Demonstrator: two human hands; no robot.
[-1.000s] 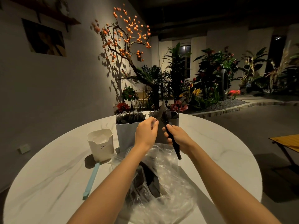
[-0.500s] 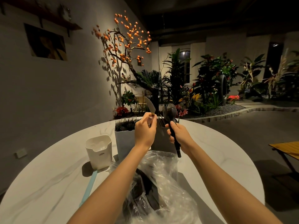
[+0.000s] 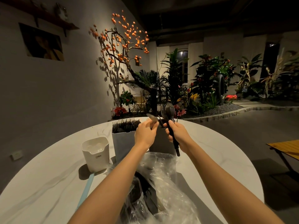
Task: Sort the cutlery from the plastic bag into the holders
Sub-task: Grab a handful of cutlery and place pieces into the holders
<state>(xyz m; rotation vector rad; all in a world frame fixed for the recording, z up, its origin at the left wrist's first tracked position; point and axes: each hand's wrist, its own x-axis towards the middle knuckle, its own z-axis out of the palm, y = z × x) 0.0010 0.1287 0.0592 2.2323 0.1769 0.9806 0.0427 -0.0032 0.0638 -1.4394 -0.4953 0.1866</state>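
We see a person's two bare arms reach over a round, pale marble-patterned tabletop (image 3: 210,151) in a dimly lit room. The right hand (image 3: 178,135) is wrapped around a bundle of black plastic cutlery (image 3: 169,117), a spoon bowl and fork tines rising above the fist and the handles sticking out below it toward us. The left hand (image 3: 145,135), just left of it and nearly touching, pinches a single pale-looking piece (image 3: 152,117) between thumb and fingertips; motion blur keeps us from telling whether it is a knife or a spoon.

Both hands are raised in front of the far holders. A light grey holder (image 3: 123,143) on the left is packed with black forks (image 3: 126,125), tines up. A darker holder (image 3: 161,143) stands just right of it, largely hidden behind the hands. A smaller white holder (image 3: 95,154), printed with small dark lettering, sits further left and nearer, apart from the grey one.

The clear plastic bag (image 3: 165,183) lies crumpled on the near side of the tabletop between the forearms, with more black cutlery (image 3: 145,191) visible inside. A light blue stick-like item (image 3: 85,189) lies flat on the tabletop left of the bag, its far end by the white holder.

Behind the tabletop we make out a branch with orange fruit (image 3: 123,41) and a bed of green plants (image 3: 210,81).
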